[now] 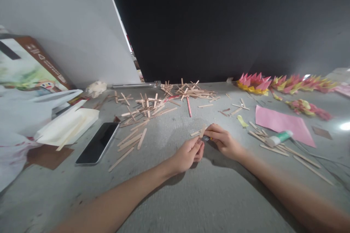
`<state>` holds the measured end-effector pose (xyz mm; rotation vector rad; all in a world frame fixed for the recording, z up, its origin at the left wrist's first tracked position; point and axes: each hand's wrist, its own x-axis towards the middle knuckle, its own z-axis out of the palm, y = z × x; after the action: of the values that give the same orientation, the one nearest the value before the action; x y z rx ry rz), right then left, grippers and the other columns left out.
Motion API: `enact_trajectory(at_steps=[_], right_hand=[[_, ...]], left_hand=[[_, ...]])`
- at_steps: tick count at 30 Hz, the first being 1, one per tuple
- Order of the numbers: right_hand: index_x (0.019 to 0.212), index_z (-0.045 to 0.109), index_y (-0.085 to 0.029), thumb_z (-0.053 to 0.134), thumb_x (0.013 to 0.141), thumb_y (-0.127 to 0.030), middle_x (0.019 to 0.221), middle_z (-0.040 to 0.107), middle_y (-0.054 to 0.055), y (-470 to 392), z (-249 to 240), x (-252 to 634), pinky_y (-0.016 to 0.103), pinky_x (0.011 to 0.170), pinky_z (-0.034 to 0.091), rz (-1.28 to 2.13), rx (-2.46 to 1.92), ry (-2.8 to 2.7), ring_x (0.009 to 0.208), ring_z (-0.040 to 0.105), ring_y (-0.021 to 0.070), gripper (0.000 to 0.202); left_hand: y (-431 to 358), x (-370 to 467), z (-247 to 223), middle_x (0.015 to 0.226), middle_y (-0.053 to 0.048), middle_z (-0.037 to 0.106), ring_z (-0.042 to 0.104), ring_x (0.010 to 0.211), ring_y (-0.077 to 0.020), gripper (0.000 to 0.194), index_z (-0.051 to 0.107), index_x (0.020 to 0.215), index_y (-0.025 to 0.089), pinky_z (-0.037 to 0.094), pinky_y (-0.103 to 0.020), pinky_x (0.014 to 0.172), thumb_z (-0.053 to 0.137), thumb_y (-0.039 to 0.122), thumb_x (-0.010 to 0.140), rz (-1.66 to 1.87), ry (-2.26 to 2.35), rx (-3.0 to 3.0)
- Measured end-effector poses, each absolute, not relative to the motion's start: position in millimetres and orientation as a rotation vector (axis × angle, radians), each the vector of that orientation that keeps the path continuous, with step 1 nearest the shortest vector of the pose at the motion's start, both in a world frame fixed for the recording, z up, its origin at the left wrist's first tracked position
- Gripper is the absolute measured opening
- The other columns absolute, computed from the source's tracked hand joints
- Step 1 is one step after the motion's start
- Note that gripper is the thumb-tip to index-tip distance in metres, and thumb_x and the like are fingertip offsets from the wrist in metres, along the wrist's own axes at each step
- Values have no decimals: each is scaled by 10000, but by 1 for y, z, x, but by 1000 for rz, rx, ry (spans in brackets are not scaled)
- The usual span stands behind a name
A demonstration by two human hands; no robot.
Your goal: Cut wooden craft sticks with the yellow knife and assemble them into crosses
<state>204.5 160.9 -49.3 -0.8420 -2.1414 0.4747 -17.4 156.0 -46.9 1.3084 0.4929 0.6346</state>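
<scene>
Board (218,22), black, stands upright along the far edge of your grey table (169,204). A white plastic bag (24,111) and a printed box (38,63) fill the left side, the bag in front of the box. A loose heap of wooden sticks (147,105), some crossed, spreads beyond your hands; further sticks lie to either side. Pink and yellow folded paper (254,83) stands at the far right. Nearer on that side: a pink sheet (284,122), flat, a glue tube (279,138) resting on its near edge. At left, a white tray (51,130) sits beside the phone (98,143), screen up and dark.

Your left hand (190,154) is closed in a narrow pinch on one wooden stick (202,131), tilted upward, at the middle of the table. Your right hand (222,141) is close beside it, also pinched narrow, on a small dark piece (206,138) near that stick; too small to identify. A red patterned strip (189,107) lies just beyond both hands.
</scene>
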Motion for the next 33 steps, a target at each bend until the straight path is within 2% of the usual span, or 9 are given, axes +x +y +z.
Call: enact_trajectory(at_steps=[6,12,18,26,33], right_hand=[[1366,671,-271,393,1020,-52,1141,677,121,161,-49,204,433,884,538,482,-831,-2143,1049,625,255,495],[1381,668,-273,409,1013,-44,1109,678,112,161,-50,204,425,882,547,481,-857,-2130,1030,630,246,505],[1401,663,-290,433,999,-36,1100,677,111,160,-48,202,412,865,547,484,-837,-2148,1025,631,248,528],[1381,672,-275,406,1010,-48,1139,680,117,161,-50,205,410,875,565,524,-830,-2123,1026,640,239,510],[1379,666,-283,408,1014,-50,1137,679,118,159,-49,203,422,881,549,524,-821,-2132,1041,636,250,505]], left_hand=[[156,-18,-46,564,117,277,221,454,-76,449,390,829,228,160,-259,475,412,610,1064,631,503,1322],[157,-19,-47,566,107,314,268,466,-83,453,392,816,228,203,-260,486,396,606,1067,657,510,1333],[155,-19,-45,563,113,284,231,465,-79,463,386,820,229,168,-272,496,399,626,1059,618,569,1388],[153,-18,-43,561,106,296,262,474,-86,471,392,809,228,205,-266,500,389,624,1064,661,520,1339],[152,-17,-41,573,105,315,262,475,-84,477,417,856,222,178,-260,502,396,658,1047,616,581,1386]])
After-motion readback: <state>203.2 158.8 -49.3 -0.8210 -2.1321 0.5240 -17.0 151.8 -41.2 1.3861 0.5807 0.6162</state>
